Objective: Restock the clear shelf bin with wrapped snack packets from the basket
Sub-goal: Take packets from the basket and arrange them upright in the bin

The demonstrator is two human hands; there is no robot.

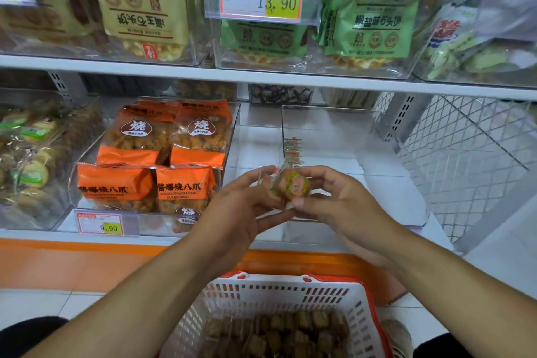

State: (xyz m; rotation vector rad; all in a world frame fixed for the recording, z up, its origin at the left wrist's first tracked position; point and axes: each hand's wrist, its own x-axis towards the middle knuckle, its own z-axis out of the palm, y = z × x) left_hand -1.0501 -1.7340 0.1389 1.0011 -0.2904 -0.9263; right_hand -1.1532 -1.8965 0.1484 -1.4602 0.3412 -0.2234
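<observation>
Clear-wrapped snack packet (290, 185) pinched between both hands in front of clear shelf bin (328, 136), label blurred, unreadable. Left hand (241, 209) grips its wrapper edge, right hand (334, 200) curls round the packet body. One packet held. White basket (279, 296) at 6 o'clock, cut off below, brown packets inside too jumbled to count. Four orange snack bags (162, 160) at 9 o'clock.

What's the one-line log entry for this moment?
phase: packet in hand | left hand + right hand: hold snack packet | clear bin: nearly empty | basket: stocked
</observation>
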